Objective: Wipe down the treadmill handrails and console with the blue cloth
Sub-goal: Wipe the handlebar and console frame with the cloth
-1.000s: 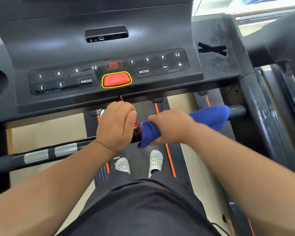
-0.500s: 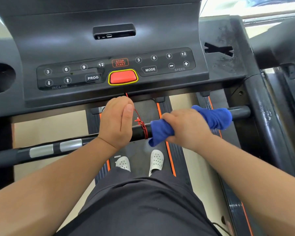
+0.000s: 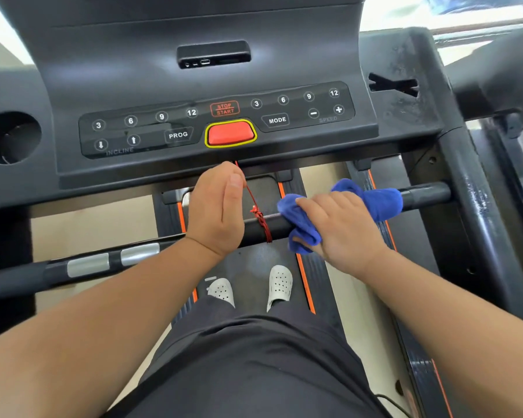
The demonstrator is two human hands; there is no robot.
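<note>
Black handrail [image 3: 424,195] lies bare from right hand's [image 3: 344,232] blue cloth [image 3: 382,203] to upright [image 3: 473,212].

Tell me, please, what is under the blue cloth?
The blue cloth lies over the black handrail, which shows bare on either side. The right hand holds it from above. The stretch of handrail beneath is covered, so its surface cannot be seen.
</note>
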